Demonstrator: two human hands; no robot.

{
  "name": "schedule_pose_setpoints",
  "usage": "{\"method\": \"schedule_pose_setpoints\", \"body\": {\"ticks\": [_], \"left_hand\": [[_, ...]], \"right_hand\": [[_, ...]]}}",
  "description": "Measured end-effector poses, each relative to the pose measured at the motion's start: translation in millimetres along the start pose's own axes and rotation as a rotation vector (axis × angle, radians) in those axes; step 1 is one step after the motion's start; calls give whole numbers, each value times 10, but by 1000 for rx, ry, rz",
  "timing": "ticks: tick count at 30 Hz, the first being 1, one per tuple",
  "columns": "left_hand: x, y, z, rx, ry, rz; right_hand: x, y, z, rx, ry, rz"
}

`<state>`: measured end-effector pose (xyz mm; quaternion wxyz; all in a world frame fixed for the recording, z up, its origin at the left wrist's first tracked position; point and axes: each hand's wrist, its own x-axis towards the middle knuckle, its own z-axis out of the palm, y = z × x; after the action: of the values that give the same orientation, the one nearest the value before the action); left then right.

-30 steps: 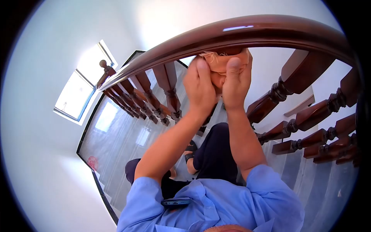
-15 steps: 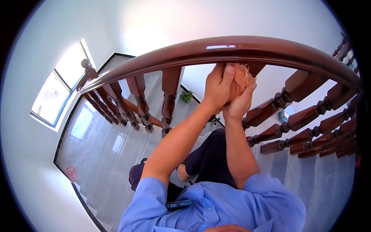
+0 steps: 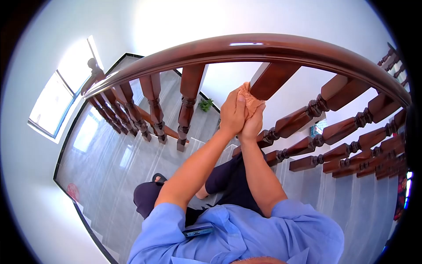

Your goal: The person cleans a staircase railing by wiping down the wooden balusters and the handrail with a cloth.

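An orange-brown cloth [image 3: 251, 104] is wrapped around a dark wooden baluster [image 3: 276, 80] beneath the curved handrail [image 3: 268, 49]. My left hand [image 3: 233, 113] grips the cloth from the left side, thumb pointing up along it. From the right, my right hand [image 3: 252, 124] closes on the same cloth, just below and against my left. Both hands press the cloth to the baluster's narrower part under its square upper block. The fingers on the far side of the baluster are hidden.
More turned balusters [image 3: 189, 94] stand left and right along the rail. Grey stair treads [image 3: 303, 193] lie below on the right. A window [image 3: 61, 94] is in the left wall, and a green plant [image 3: 205, 104] sits lower down. A phone [image 3: 198, 231] rests at my chest.
Both hands have slid down the baluster with the cloth, away from the handrail's underside. The square upper block, covered before, now shows. The view has shifted slightly.
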<state>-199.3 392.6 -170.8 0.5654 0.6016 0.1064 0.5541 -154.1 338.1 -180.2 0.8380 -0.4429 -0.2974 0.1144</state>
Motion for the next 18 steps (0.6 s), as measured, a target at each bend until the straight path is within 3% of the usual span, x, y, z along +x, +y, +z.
{"method": "schedule_pose_setpoints", "body": {"ticks": [1, 5, 9, 12, 15, 18], "left_hand": [[-9, -29, -40, -32, -65, -41], [-184, -119, -53, 62, 9, -23], [-381, -449, -103, 42, 17, -24], [-521, -540, -190, -7, -7, -57], [-659, -739, -268, 44, -48, -81], [-798, -823, -334, 112, -36, -19]], "right_hand": [[-31, -4, 38, -40, 4, -68], [25, 213, -191, 129, 8, 165], [-56, 578, -363, 102, 15, 107], [-249, 704, -352, -48, 139, 37], [-404, 793, -452, -181, 118, 88], [-533, 937, -514, -27, 79, 161]]}}
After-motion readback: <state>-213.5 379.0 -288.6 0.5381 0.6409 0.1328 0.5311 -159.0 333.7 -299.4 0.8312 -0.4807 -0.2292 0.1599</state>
